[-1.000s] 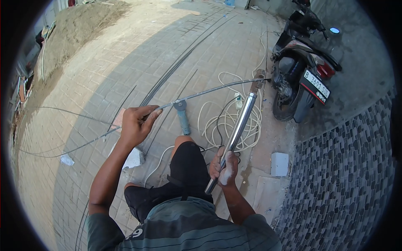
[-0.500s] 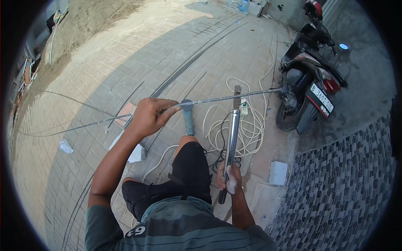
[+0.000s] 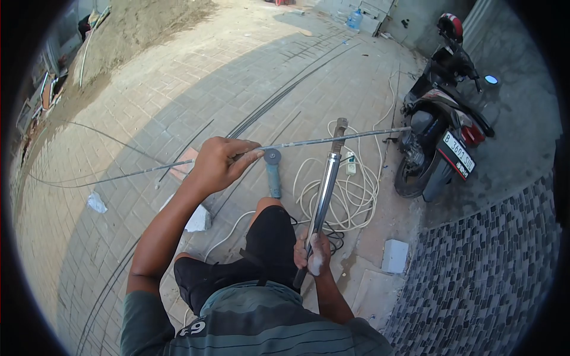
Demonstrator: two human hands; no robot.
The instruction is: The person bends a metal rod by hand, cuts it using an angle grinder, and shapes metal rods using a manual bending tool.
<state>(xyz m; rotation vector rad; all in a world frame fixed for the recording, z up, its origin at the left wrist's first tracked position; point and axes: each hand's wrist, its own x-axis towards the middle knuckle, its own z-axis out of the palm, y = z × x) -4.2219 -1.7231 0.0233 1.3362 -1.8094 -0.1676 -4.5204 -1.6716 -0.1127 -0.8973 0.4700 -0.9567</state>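
Note:
My left hand point(image 3: 228, 163) is closed on a long, thin steel bar point(image 3: 332, 140), pinching it between thumb and fingers. The bar runs across in front of me, its left part curving away over the paving. In my right hand point(image 3: 313, 254) is a shiny metal tube point(image 3: 325, 190) with a dark lower end, held slanting upward. Its rusty flat head point(image 3: 339, 133) meets the bar's line near the right end; whether the bar sits in a notch there I cannot tell. An angle grinder point(image 3: 273, 175) lies on the ground between the bar and my knee.
A coiled white cable point(image 3: 312, 202) with a socket block point(image 3: 350, 165) lies beyond the tube. At the right stands a parked motorbike point(image 3: 442, 118). Several long bars point(image 3: 267, 89) lie on the paving. White blocks point(image 3: 395, 256) and a sand heap point(image 3: 142, 26) are also around.
My right hand has come slightly left and up, tilting the tube more. My left hand keeps its pinch on the bar. The whole view has shifted a little.

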